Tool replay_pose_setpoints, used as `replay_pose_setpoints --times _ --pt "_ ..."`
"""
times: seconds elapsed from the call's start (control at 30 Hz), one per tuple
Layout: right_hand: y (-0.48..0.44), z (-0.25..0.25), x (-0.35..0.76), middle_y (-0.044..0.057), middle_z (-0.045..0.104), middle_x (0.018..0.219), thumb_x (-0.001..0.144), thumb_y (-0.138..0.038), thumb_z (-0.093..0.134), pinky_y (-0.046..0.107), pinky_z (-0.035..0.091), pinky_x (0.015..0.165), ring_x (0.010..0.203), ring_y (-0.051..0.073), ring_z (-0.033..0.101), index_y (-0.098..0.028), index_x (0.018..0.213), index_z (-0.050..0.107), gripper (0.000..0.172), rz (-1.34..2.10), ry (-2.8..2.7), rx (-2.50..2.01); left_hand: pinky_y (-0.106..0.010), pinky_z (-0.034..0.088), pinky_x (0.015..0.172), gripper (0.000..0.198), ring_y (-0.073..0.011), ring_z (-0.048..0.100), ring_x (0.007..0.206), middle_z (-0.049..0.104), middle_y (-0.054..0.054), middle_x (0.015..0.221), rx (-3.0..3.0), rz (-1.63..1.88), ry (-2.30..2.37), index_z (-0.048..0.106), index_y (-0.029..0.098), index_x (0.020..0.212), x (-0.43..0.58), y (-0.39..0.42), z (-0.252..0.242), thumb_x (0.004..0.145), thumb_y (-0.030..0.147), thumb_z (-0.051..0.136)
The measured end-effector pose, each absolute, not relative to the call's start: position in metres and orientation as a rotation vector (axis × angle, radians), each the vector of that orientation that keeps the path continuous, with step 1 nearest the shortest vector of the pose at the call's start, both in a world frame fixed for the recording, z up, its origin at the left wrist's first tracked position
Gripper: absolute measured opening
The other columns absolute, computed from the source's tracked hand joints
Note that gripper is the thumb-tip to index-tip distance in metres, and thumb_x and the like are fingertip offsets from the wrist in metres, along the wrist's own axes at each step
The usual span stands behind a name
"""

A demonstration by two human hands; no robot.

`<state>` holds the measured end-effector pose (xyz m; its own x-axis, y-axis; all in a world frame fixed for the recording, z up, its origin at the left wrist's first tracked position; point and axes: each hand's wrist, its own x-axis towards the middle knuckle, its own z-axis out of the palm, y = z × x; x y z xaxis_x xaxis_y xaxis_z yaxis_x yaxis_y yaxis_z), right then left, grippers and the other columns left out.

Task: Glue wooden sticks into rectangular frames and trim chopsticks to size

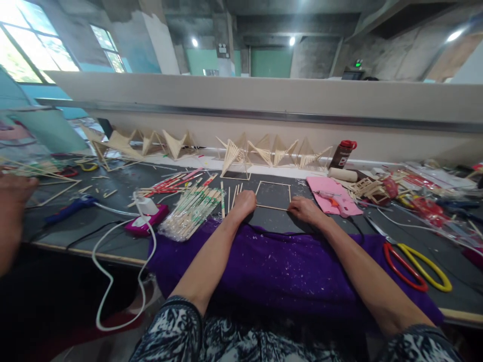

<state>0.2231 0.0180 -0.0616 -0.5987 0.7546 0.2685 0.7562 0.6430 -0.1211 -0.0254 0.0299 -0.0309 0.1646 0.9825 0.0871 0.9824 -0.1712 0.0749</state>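
Note:
A square frame of thin wooden sticks (273, 183) lies flat on the dark table in front of me. My left hand (245, 202) is closed at its near left corner, fingers pressed together. At the near right corner, my right hand (302, 208) pinches the frame, its fingers curled. Several loose sticks (234, 195) lie just left of my left hand. Right of the frame, a hot glue gun (332, 198) rests on a pink cloth (316, 187). A purple cloth (279, 271) covers the table edge under my forearms.
Wrapped chopsticks (194, 208) and a magenta power strip (147, 221) with a white cable lie left. Stick models (236, 153) line the back. Large scissors (415, 261) and a brown bottle (342, 154) stand or lie right. Another person's hand (13, 193) is at far left.

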Motion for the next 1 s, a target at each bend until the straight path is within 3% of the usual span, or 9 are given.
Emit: replay_pose_setpoints --times 0.37,0.67,1.0 --pt "0.02 -0.066 0.236 0.005 0.065 0.086 0.089 -0.028 0.042 0.023 0.041 0.071 0.082 0.015 0.058 -0.02 0.093 0.069 0.028 -0.008 -2.528 -1.216 -0.025 0.045 0.083 0.029 -0.0182 0.061 0.094 0.069 -0.006 0.097 2.38 0.297 1.933 0.071 0.023 0.095 -0.037 0.032 -0.025 0.073 0.021 0.051" --pt "0.02 -0.062 0.249 0.003 0.068 0.092 0.082 -0.025 0.051 0.024 0.043 0.071 0.082 0.015 0.061 -0.02 0.093 0.069 0.022 0.188 -2.291 -1.308 -0.026 0.046 0.078 0.026 -0.0201 0.061 0.092 0.069 -0.004 0.095 2.283 0.323 2.009 0.071 0.025 0.09 -0.038 0.038 -0.027 0.07 0.026 0.053" --pt "0.006 -0.051 0.227 0.005 0.062 0.093 0.089 -0.031 0.04 0.023 0.037 0.07 0.088 0.016 0.057 -0.023 0.1 0.066 0.029 -0.202 -2.663 -1.344 -0.024 0.045 0.074 0.024 -0.0189 0.062 0.088 0.07 -0.003 0.091 2.415 0.287 1.865 0.072 0.025 0.086 -0.037 0.037 -0.03 0.068 0.024 0.057"
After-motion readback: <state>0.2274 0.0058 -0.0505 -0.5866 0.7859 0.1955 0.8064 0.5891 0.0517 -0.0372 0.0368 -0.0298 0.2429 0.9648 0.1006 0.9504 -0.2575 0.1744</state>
